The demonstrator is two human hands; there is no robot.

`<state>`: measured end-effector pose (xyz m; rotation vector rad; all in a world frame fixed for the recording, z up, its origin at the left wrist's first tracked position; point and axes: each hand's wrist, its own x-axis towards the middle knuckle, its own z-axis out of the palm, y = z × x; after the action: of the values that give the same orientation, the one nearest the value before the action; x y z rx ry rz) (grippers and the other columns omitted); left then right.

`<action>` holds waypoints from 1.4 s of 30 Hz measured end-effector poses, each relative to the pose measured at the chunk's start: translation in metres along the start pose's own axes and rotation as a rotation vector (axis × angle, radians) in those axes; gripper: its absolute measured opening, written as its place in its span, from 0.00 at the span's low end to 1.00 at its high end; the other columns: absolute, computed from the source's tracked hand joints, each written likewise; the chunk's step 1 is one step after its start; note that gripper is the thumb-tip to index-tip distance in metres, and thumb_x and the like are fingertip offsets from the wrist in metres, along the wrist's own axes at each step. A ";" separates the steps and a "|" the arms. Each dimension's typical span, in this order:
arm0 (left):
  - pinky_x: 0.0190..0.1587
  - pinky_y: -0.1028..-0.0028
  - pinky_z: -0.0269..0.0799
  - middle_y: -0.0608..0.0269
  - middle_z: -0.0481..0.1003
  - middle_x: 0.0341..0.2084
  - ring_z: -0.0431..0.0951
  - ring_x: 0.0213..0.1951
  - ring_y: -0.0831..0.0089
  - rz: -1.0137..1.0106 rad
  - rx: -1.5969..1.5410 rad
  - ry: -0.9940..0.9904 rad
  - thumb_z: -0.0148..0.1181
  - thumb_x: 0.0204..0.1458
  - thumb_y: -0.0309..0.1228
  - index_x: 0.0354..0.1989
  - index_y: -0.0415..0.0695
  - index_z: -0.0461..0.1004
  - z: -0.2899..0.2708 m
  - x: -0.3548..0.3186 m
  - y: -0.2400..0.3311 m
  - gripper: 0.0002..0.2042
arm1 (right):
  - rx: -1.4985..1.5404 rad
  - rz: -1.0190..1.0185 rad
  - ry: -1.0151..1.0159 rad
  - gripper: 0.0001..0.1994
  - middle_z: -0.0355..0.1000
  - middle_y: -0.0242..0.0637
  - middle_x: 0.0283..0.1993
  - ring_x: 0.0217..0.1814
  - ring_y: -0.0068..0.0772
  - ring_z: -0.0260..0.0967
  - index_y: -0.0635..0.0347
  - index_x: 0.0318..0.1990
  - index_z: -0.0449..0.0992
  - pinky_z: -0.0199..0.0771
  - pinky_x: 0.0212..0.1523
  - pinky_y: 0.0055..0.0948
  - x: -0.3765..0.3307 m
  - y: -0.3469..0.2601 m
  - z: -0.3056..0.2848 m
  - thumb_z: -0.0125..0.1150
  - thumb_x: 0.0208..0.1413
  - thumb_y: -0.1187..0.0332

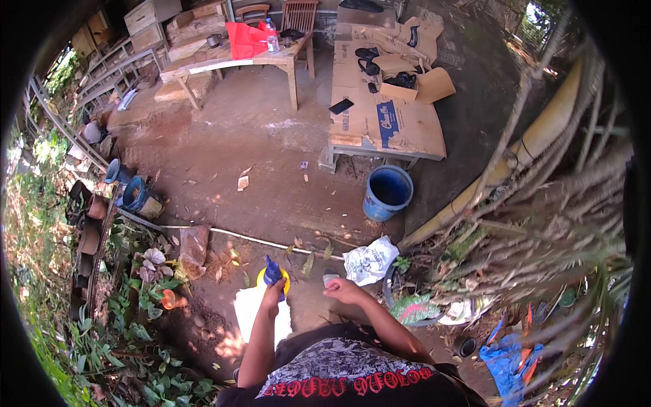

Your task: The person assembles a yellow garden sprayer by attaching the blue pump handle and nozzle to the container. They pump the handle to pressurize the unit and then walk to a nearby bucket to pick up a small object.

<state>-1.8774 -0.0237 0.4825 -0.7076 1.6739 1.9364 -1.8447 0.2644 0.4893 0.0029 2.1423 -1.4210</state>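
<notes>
My left hand (272, 293) is closed around a dark blue object (272, 271) with a narrow upper end; its exact kind is unclear. Right behind it shows a round yellow thing (285, 281), partly covered by the hand and the blue object. A bright white sheet or sack (282, 322) lies below, beside my left forearm. To the right, my right hand (346, 291) has its fingers curled together, and whatever they may hold is too small to make out. Just beyond those fingers is a small greyish thing (329, 275). A white printed plastic bag (371, 261) lies nearby.
A blue bucket (374, 205) stands ahead, before a cardboard-covered table (420, 129). A wooden table (237, 62) is farther off. A pale pole (254, 239) crosses the ground. Plants (135, 319) grow at left; roots and bamboo (468, 197) border the right.
</notes>
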 end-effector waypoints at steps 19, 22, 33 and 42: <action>0.70 0.63 0.59 0.58 0.64 0.68 0.62 0.69 0.64 0.134 0.178 -0.796 0.58 0.65 0.44 0.70 0.48 0.66 0.314 0.255 0.373 0.27 | 0.616 0.343 1.072 0.09 0.75 0.29 0.27 0.27 0.24 0.72 0.63 0.32 0.81 0.72 0.31 0.27 0.283 -0.063 -0.409 0.70 0.50 0.66; 0.56 0.68 0.72 0.64 0.75 0.58 0.74 0.56 0.72 -0.014 0.153 -0.646 0.57 0.64 0.40 0.65 0.49 0.71 0.297 0.378 0.389 0.22 | 0.739 0.213 1.187 0.18 0.79 0.34 0.30 0.30 0.31 0.76 0.71 0.36 0.82 0.74 0.34 0.32 0.316 -0.045 -0.491 0.73 0.47 0.61; 0.43 0.61 0.80 0.50 0.83 0.42 0.84 0.43 0.59 -0.021 0.606 0.415 0.55 0.58 0.38 0.47 0.40 0.81 0.079 0.569 0.444 0.17 | 0.363 0.317 1.302 0.25 0.79 0.48 0.41 0.43 0.44 0.78 0.77 0.40 0.80 0.79 0.44 0.38 0.433 -0.157 -0.641 0.68 0.48 0.56; 0.55 0.55 0.77 0.44 0.81 0.46 0.81 0.50 0.47 -0.351 0.815 0.375 0.49 0.59 0.34 0.39 0.41 0.84 0.005 0.458 0.320 0.16 | 0.803 0.275 1.348 0.23 0.79 0.46 0.49 0.47 0.47 0.80 0.73 0.47 0.80 0.80 0.50 0.44 0.553 -0.140 -0.723 0.69 0.50 0.60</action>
<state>-2.4319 -0.0510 0.4177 -0.9602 2.1492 0.7875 -2.6768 0.6524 0.5602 1.9196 1.9815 -2.2950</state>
